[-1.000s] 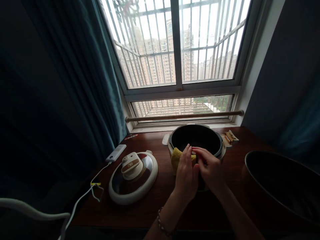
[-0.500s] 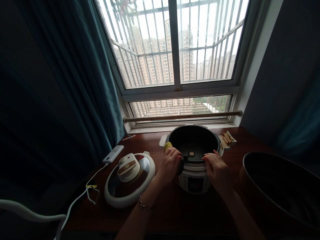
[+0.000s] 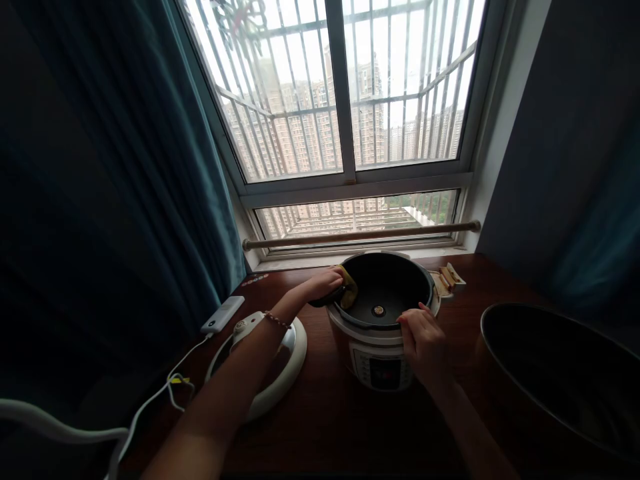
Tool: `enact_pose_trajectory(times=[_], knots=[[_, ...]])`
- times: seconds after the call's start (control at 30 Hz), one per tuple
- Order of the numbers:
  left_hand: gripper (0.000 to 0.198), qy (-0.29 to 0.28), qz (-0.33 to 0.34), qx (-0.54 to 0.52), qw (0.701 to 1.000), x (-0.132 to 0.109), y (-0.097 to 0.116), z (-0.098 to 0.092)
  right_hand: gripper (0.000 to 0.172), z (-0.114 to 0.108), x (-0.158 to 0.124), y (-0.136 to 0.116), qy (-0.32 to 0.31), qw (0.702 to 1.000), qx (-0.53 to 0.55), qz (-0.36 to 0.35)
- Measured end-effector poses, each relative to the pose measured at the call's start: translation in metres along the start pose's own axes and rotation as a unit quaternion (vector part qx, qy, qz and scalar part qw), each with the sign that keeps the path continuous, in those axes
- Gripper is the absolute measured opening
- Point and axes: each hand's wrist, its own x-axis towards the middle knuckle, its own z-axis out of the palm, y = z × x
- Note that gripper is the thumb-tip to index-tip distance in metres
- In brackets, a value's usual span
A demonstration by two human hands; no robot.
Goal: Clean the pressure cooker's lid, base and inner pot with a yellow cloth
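Head view shows the cooker [image 3: 345, 341] standing on the table [image 3: 315, 433], its mouth open. At the cooker's left rim is the cloth, yellow [image 3: 351, 293], with the left hand [image 3: 324, 284] clamped on it, fingers close together. At the cooker's near right rim, the right hand [image 3: 424, 337] holds the edge, its fingers together and bent over. Behind the cooker, the sill [image 3: 300, 261] is near. Table surface gives room before the cooker and between it and the pot [image 3: 500, 363] at its right. Left of the cooker, apart, lies the lid [image 3: 296, 357], partly hidden by the forearm [image 3: 235, 393]. Small marks on the cooker's panel [image 3: 384, 373] I cannot read.
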Motion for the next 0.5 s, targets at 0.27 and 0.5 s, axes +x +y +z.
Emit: enact_pose_trajectory(times=[0.27, 0.5], knots=[[0.025, -0.005, -0.02, 0.003, 1.0, 0.039, -0.017, 0.001, 0.013, 0.004, 0.0, 0.0, 0.014, 1.0, -0.002, 0.005], [0.026, 0.029, -0.047, 0.03, 0.998, 0.082, -0.018, 0.012, 0.013, 0.008, -0.001, 0.0, 0.029, 1.0, -0.011, 0.003]])
